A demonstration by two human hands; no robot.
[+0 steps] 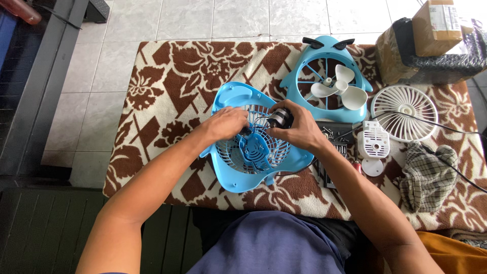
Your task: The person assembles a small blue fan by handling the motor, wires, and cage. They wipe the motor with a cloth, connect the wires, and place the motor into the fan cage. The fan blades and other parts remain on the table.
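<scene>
A light blue fan housing with a grille [238,172] lies on the brown and white floral cloth [167,86] in front of me. My left hand [223,124] rests on the grille's upper part, fingers curled at a small dark part. My right hand [299,129] grips a small dark cylindrical motor [280,117] over the grille's upper right. A black wire runs from the motor area into the housing.
Behind lies the other blue housing half [304,76] with a white fan blade [339,87]. A white round grille [404,112], a small white base piece [374,144], a checked cloth [428,175], a black component [332,139] and cardboard boxes [436,25] sit to the right.
</scene>
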